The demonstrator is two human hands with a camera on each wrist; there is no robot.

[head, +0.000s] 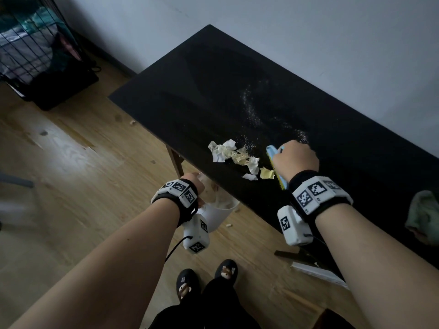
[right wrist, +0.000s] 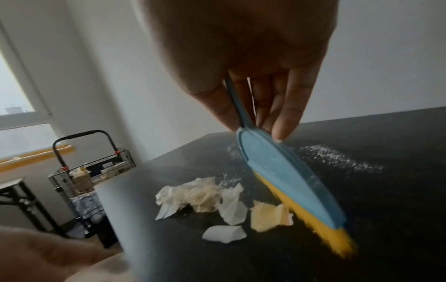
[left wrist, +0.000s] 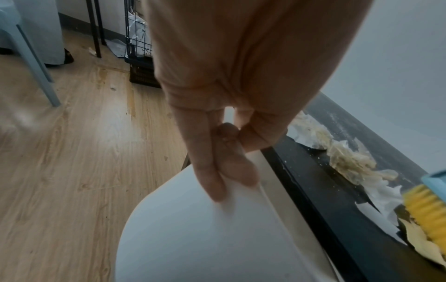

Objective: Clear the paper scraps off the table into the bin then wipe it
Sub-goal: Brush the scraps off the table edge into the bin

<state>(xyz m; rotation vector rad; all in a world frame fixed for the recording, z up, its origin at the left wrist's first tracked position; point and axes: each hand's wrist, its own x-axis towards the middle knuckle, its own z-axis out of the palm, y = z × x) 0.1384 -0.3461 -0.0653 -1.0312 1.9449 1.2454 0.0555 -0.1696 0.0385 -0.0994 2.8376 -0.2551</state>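
White and yellowish paper scraps (head: 234, 157) (right wrist: 207, 198) (left wrist: 350, 162) lie in a heap near the front edge of the black table (head: 213, 74). My right hand (head: 295, 159) (right wrist: 260, 106) grips a blue brush with yellow bristles (head: 276, 167) (right wrist: 292, 188) (left wrist: 429, 202), standing on the table just right of the scraps. My left hand (head: 192, 184) (left wrist: 224, 162) holds the rim of a white bin (head: 218, 210) (left wrist: 205, 238) just below the table's front edge, under the heap. Fine white crumbs (head: 251, 108) trail across the tabletop behind the brush.
A green cloth (head: 422, 214) lies on the table at the far right. A wire basket cart (head: 31, 43) (right wrist: 94, 171) stands on the wood floor to the left, beyond the table's end. A few small scraps lie on the floor (head: 229, 225). My feet (head: 206, 276) are below the bin.
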